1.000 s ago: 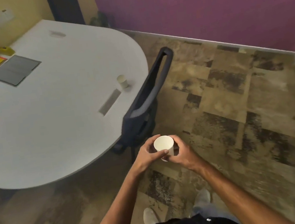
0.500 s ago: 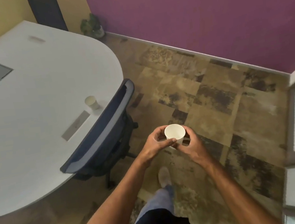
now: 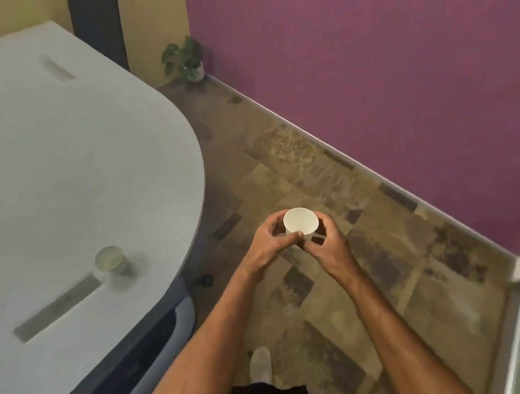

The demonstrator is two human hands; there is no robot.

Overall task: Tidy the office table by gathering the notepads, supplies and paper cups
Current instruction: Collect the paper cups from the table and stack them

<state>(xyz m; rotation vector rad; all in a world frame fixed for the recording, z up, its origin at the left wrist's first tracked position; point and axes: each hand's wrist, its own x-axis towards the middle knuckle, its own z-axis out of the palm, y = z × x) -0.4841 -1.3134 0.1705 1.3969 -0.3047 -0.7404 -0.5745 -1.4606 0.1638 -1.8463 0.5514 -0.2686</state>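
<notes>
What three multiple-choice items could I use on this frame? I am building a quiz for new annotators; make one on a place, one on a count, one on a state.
1. Where does the potted plant stand?
A. on the table
B. on the floor in the corner by the purple wall
C. on the chair

2. How many paper cups show?
A. one
B. two
C. four

3. How is the white cup held?
A. by both hands, upright, over the floor
B. by one hand, upside down
C. it lies on the table

Answers:
1 B, the pot sits on the floor where the walls meet.
2 B, one cup is held and a second cup stands on the table near its edge.
3 A, the left hand and right hand both wrap it, its open mouth up.
</notes>
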